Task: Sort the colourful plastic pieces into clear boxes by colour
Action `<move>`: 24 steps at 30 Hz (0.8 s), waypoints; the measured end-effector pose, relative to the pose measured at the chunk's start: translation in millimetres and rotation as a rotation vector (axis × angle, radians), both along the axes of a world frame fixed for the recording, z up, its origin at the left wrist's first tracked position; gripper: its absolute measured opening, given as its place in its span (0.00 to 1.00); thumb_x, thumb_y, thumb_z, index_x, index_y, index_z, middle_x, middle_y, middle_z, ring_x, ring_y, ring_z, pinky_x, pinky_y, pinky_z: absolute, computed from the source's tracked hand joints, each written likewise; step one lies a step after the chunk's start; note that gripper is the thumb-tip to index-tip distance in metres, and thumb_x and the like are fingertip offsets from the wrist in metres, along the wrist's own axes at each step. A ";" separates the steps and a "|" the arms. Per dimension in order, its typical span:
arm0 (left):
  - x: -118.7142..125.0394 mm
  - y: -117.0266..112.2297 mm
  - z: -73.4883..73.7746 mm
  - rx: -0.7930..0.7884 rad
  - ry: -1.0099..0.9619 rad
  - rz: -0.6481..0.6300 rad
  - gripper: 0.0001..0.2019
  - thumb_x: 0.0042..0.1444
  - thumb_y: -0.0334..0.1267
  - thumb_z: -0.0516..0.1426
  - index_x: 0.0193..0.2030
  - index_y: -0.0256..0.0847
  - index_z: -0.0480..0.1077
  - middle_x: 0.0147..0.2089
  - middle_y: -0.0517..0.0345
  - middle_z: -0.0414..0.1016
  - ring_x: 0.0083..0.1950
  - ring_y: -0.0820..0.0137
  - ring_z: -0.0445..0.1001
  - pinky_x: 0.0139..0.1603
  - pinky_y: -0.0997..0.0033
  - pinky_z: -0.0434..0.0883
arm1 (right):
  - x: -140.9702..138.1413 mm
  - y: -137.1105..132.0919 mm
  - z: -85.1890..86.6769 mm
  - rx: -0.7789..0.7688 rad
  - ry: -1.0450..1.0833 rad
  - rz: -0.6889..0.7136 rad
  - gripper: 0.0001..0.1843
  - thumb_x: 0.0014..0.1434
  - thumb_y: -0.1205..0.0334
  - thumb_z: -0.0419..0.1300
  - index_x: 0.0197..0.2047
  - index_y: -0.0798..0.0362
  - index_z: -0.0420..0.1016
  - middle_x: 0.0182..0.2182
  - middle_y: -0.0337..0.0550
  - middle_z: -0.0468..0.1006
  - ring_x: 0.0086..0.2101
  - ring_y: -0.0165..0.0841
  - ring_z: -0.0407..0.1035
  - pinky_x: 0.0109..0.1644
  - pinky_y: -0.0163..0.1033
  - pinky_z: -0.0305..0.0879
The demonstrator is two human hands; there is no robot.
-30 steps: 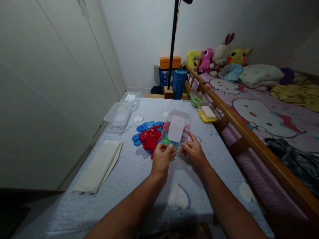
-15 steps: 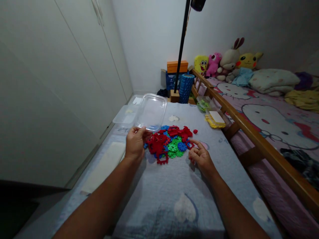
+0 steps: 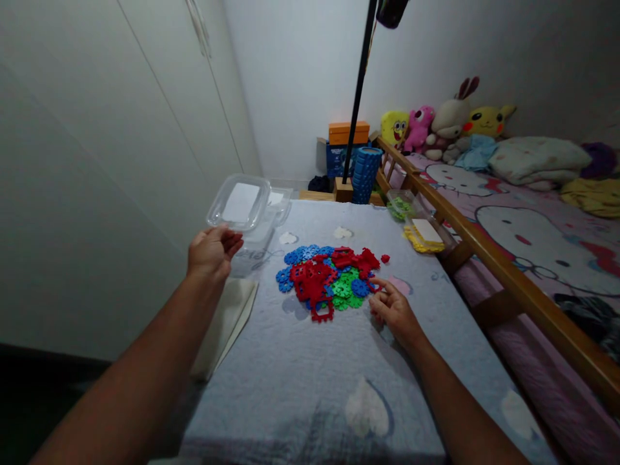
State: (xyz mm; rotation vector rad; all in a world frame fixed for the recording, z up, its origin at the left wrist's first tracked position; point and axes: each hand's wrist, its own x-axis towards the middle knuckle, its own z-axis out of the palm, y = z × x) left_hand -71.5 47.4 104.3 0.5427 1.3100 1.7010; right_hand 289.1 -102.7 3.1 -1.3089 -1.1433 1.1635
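Observation:
My left hand [image 3: 210, 255] pinches the near edge of a clear plastic lid [image 3: 265, 200], which is raised over the left side of the table. A white rectangle [image 3: 241, 203] shows on or through the lid. My right hand [image 3: 394, 313] rests at the right edge of a pile of toy pieces, index finger stretched out at a red square frame piece [image 3: 376, 285] and the other fingers loosely curled. The pile holds red notched pieces [image 3: 310, 278], blue toothed discs [image 3: 285, 279] and green toothed discs [image 3: 345, 284].
Clear plastic containers [image 3: 259, 237] stand at the back left, partly behind the lid. A folded cream sheet [image 3: 232, 316] lies at the left edge. At the right are a container of green pieces [image 3: 400, 205] and stacked yellow pieces [image 3: 422, 240] beside a wooden bed rail [image 3: 460, 232].
My left hand has carried the clear lid leftward, away from the pile, uncovering blue discs at its left side. My right hand has stayed by the red frame piece. The view has shifted slightly.

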 end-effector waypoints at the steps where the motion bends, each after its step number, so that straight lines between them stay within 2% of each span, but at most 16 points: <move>1: 1.2 11.5 3.1 -0.018 -0.011 0.006 0.06 0.57 0.31 0.59 0.31 0.40 0.64 0.25 0.63 0.72 0.25 0.74 0.73 0.31 0.74 0.74 | 0.2 0.0 -0.2 0.000 0.003 -0.003 0.31 0.52 0.48 0.68 0.56 0.51 0.68 0.20 0.27 0.68 0.19 0.27 0.60 0.22 0.32 0.56; 7: 18.0 82.0 15.7 -0.082 -0.026 0.014 0.09 0.58 0.26 0.56 0.28 0.39 0.62 0.22 0.64 0.65 0.23 0.77 0.68 0.29 0.77 0.72 | 1.2 -1.1 2.0 -0.018 0.002 -0.002 0.29 0.53 0.48 0.68 0.54 0.51 0.69 0.20 0.27 0.66 0.19 0.27 0.59 0.22 0.32 0.56; 13: 42.7 135.4 11.9 -0.104 -0.024 -0.035 0.12 0.62 0.29 0.55 0.27 0.40 0.61 0.21 0.65 0.64 0.22 0.78 0.67 0.30 0.77 0.71 | 0.9 -1.5 4.6 -0.031 -0.003 0.017 0.28 0.52 0.48 0.68 0.53 0.51 0.70 0.20 0.28 0.66 0.19 0.26 0.58 0.22 0.32 0.55; 16: 52.7 156.4 8.0 -0.108 -0.010 -0.047 0.10 0.61 0.28 0.55 0.28 0.39 0.61 0.21 0.66 0.63 0.21 0.79 0.66 0.30 0.78 0.71 | 2.3 -1.8 1.7 -0.036 -0.004 0.024 0.28 0.53 0.48 0.68 0.53 0.52 0.70 0.21 0.28 0.66 0.20 0.26 0.59 0.23 0.33 0.56; 19: 58.9 173.1 3.4 -0.129 0.000 -0.048 0.07 0.55 0.26 0.56 0.29 0.39 0.63 0.20 0.66 0.63 0.21 0.78 0.66 0.29 0.78 0.71 | 4.1 -2.1 -2.4 -0.034 0.008 0.033 0.28 0.55 0.49 0.67 0.54 0.52 0.70 0.21 0.28 0.65 0.20 0.26 0.59 0.23 0.33 0.56; 24: 63.8 188.9 -7.6 -0.150 0.001 -0.051 0.07 0.51 0.26 0.57 0.28 0.39 0.63 0.20 0.66 0.63 0.21 0.78 0.66 0.29 0.78 0.71 | 5.8 -1.8 -6.5 -0.037 0.017 0.040 0.28 0.55 0.49 0.68 0.55 0.52 0.69 0.22 0.28 0.65 0.20 0.26 0.59 0.23 0.33 0.55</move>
